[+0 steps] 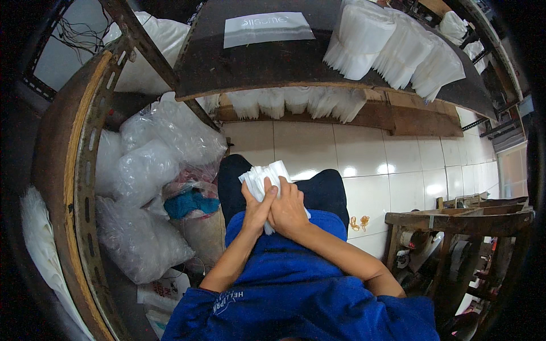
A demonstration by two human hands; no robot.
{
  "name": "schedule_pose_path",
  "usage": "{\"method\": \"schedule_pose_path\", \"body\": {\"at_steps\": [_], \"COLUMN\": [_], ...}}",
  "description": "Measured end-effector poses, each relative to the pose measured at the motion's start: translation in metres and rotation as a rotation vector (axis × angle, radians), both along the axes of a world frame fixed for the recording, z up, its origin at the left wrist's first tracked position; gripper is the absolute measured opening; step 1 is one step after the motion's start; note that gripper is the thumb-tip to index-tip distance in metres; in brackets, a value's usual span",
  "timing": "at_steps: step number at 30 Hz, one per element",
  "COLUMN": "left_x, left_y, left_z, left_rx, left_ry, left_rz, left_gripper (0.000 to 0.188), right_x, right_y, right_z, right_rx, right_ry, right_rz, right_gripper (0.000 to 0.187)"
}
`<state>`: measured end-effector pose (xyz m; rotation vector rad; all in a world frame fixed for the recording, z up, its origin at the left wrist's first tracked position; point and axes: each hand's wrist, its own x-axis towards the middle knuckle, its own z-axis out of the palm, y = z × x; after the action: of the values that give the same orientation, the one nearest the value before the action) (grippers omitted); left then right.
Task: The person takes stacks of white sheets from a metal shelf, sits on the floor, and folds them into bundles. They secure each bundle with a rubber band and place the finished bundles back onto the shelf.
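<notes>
Over my lap I hold a folded bundle of thin white plastic bags (263, 175), its layered edges fanned out at the far end. My left hand (257, 206) grips its left side, fingers wrapped round it and thumb on top. From the right, my right hand (288, 208) closes over the bundle, with its thumb beside the left one. A white tip of the bundle shows below, between my wrists. The fingers underneath are hidden. On the tiled floor right of my knee lie several orange rubber bands (359, 223).
Ahead is a dark shelf (256, 65) bearing white bag bundles (359, 40) and a white paper sheet (268, 29). More bundles (296, 102) sit beneath. Filled clear plastic sacks (145, 165) crowd my left beside a metal-edged board (85, 187). A wooden rack (460, 220) stands right.
</notes>
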<state>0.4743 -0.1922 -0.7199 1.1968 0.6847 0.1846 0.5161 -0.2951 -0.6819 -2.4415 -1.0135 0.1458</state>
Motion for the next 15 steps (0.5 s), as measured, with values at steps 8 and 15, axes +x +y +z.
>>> {"method": "schedule_pose_path", "body": {"at_steps": [8, 15], "left_x": [0.005, 0.015], "left_y": [0.005, -0.004], "left_z": [-0.028, -0.024], "left_rx": [0.156, 0.244], "left_ry": [0.116, 0.094], "left_rz": [-0.011, -0.094], "left_gripper": [0.076, 0.079], "right_x": [0.014, -0.008], "right_y": [-0.042, -0.033], "right_z": [-0.026, -0.028], "right_rx": [0.468, 0.298], "right_ry": [0.626, 0.248], "right_rz": [-0.26, -0.155], "right_gripper": [0.066, 0.062]}}
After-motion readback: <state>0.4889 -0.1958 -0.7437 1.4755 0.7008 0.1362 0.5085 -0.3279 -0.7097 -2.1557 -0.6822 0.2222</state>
